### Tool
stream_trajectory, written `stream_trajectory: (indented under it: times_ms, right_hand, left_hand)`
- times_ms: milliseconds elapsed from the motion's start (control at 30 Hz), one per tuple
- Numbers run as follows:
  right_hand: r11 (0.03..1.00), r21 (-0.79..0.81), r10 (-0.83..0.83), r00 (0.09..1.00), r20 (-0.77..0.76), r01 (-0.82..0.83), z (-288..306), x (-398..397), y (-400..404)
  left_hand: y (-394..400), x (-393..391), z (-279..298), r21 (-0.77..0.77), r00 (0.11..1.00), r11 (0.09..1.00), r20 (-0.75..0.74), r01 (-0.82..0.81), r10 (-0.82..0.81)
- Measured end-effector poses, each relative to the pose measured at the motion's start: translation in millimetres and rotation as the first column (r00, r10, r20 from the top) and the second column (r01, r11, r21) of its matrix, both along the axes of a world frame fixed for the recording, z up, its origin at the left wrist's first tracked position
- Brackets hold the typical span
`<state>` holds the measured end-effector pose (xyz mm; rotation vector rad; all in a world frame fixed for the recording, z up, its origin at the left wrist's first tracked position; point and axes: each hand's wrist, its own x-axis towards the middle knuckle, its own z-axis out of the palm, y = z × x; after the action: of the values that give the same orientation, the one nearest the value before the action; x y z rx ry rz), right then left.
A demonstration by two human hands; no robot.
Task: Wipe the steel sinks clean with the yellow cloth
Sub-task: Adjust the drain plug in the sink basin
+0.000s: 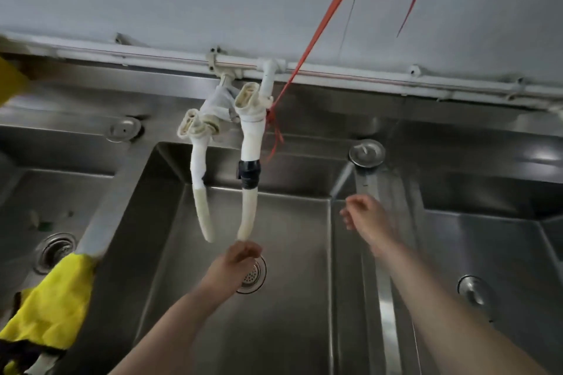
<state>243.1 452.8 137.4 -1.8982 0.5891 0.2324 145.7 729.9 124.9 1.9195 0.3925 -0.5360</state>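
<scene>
Three steel sinks stand side by side: the left sink (27,189), the middle sink (289,329) and the right sink (493,240). The yellow cloth (58,304) hangs over the divider between the left and middle sinks, at the lower left. Neither hand touches it. My left hand (234,265) is over the middle sink with its fingers curled round the tip of the right white hose (250,207). My right hand (364,213) hovers above the divider between the middle and right sinks, fingers curled in, holding nothing.
A second white hose (203,213) hangs from the taps (243,100) on the wall pipe (350,74). Red string (320,27) runs up from the taps. Drains sit in the left (54,253), middle (254,277) and right (473,291) sinks. Food scraps (42,224) lie in the left one.
</scene>
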Motion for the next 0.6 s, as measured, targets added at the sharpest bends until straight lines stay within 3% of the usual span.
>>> stream_trajectory:
  times_ms: [133, 267, 433, 600]
  right_hand:
    - [0.948, -0.318, 0.062, 0.988, 0.141, -0.014, 12.3, 43.1, -30.2]
    - [0.869, -0.495, 0.142, 0.962, 0.233, -0.009, 22.4, 84.4, -44.5]
    - [0.749, -0.652, 0.301, 0.936, 0.18, -0.116, 12.5, 118.9, -52.3]
    - [0.633, -0.751, 0.359, 0.931, 0.068, -0.189, 1.0, 133.4, -56.3]
  left_hand:
    - [-15.5, 8.3, -5.3, -0.023, 1.0, 1.0, -0.015, -0.021, 0.02]
    - [-20.5, 10.5, -13.0, -0.035, 0.999, 0.999, -0.046, -0.025, 0.023]
    - [-22.8, 6.5, -19.9, -0.034, 0.997, 0.998, -0.059, -0.045, 0.043]
    - [-19.2, 2.7, -23.0, -0.003, 0.997, 0.999, -0.073, -0.032, 0.032]
